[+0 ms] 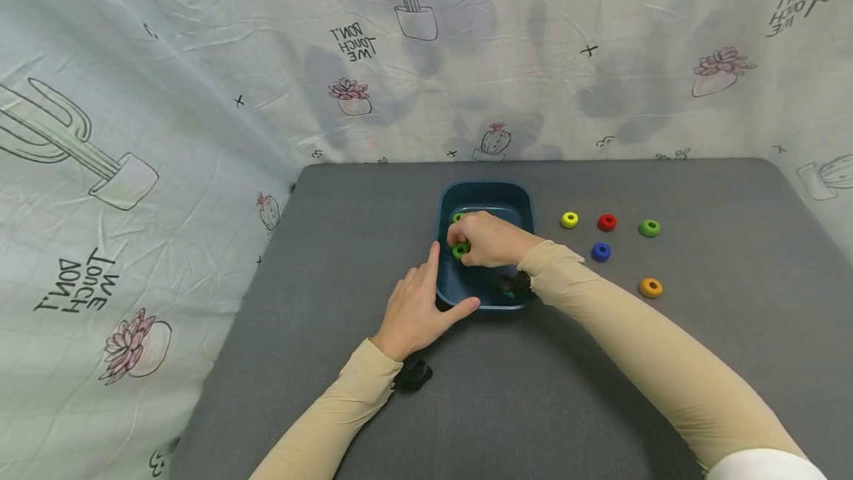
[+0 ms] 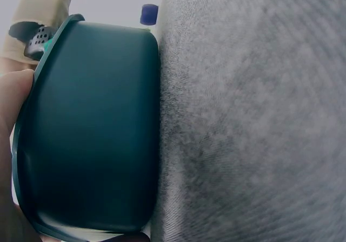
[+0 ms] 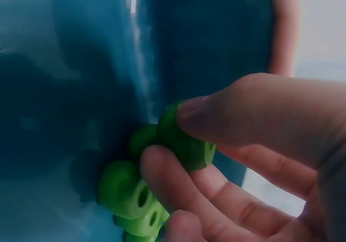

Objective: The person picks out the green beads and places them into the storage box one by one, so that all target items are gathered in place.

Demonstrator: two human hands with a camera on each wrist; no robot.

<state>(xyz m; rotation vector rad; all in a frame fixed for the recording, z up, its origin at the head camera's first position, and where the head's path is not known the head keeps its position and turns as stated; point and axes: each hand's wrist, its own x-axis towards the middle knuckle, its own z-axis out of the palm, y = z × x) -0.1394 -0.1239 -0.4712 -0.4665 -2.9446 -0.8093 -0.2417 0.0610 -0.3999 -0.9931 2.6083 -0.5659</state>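
My right hand (image 1: 494,239) reaches into a dark teal plastic bin (image 1: 489,195). In the right wrist view, its thumb and fingers pinch a green bead (image 3: 186,142) with small lettering on its side. Under those fingers, several more green beads (image 3: 121,190) with holes are clustered along the bin's wall; some are partly hidden. My left hand (image 1: 415,308) rests against the bin's near left corner, its index finger and thumb spread straight along the rim. The left wrist view shows that thumb (image 2: 15,93) touching the rim.
To the bin's right on the grey table (image 1: 346,243) lie loose beads: yellow (image 1: 569,220), red (image 1: 607,222), green (image 1: 649,228), blue (image 1: 601,252) and orange (image 1: 650,287). A printed curtain (image 1: 546,95) hangs behind the table and along its left side.
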